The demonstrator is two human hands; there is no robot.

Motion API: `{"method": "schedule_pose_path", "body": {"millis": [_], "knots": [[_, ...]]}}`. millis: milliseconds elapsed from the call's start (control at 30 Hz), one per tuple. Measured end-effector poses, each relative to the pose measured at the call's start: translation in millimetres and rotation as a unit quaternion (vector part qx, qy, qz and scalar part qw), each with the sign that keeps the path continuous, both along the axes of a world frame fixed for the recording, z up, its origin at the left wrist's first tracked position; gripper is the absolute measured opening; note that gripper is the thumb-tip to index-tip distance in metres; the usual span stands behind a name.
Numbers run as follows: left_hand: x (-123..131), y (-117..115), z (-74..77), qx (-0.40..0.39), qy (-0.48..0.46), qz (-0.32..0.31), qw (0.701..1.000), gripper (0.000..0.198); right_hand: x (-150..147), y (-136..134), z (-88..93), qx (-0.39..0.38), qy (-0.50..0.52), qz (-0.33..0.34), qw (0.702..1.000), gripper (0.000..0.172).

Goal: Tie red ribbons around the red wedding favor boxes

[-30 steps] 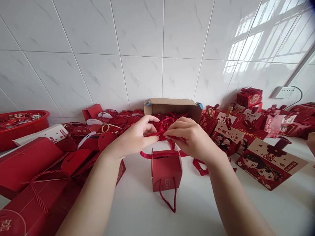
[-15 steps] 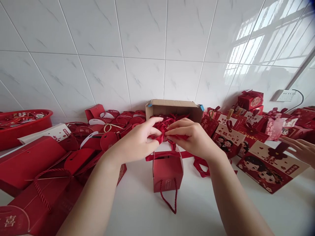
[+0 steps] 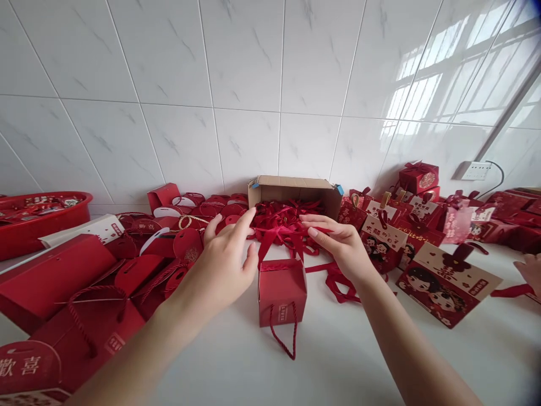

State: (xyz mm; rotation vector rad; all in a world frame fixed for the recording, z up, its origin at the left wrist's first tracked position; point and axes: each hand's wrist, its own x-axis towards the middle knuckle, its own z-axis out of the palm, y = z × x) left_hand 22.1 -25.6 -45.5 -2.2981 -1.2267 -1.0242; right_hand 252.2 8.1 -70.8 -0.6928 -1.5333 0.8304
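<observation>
A small red gift box (image 3: 282, 290) with a twisted cord handle stands upright on the table in front of me. Above its top is a red ribbon (image 3: 279, 231), looped in a bow, its tails hanging to the box. Left of the bow is my left hand (image 3: 230, 254), thumb and fingers spread, index finger close to the loop. My right hand (image 3: 338, 239) pinches the ribbon's right side between thumb and fingers. Behind, an open cardboard box (image 3: 296, 181) lies with many red ribbons spilling out.
Red boxes (image 3: 54, 270) with cord handles crowd the left, beside a red basin (image 3: 80, 211). Printed gift boxes (image 3: 448, 285) stand on the right. Another person's hand (image 3: 530, 273) shows at the right edge. A tiled wall (image 3: 245, 73) closes the back.
My left hand has let go of the ribbon and moved left, its fingers opening. My right hand has shifted slightly right. The bow now shows. The other person's hand has drawn away from a printed box.
</observation>
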Motion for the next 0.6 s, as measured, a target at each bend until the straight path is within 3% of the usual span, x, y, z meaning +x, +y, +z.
{"method": "schedule_pose_path", "body": {"millis": [133, 267, 467, 600], "knots": [[-13.3, 3.4, -16.7, 0.096, 0.008, 0.037, 0.995, 0.025, 7.8, -5.2, -12.1, -0.051, 0.02, -0.073, 0.996, 0.022], [-29.5, 7.2, -28.2, 0.103, 0.031, 0.061, 0.992, 0.009, 21.2, -8.7, -25.8, -0.097, -0.007, -0.123, 0.988, 0.032], [-49.4, 8.7, -48.3, 0.01, 0.058, 0.063, 0.996, 0.016, 46.6, -11.7, -55.6, -0.197, -0.047, -0.148, 0.968, 0.051], [-51.5, 5.3, -69.6, -0.055, 0.057, 0.034, 0.996, 0.02, 51.2, -15.5, -73.9, -0.228, -0.093, -0.149, 0.958, 0.05]]}}
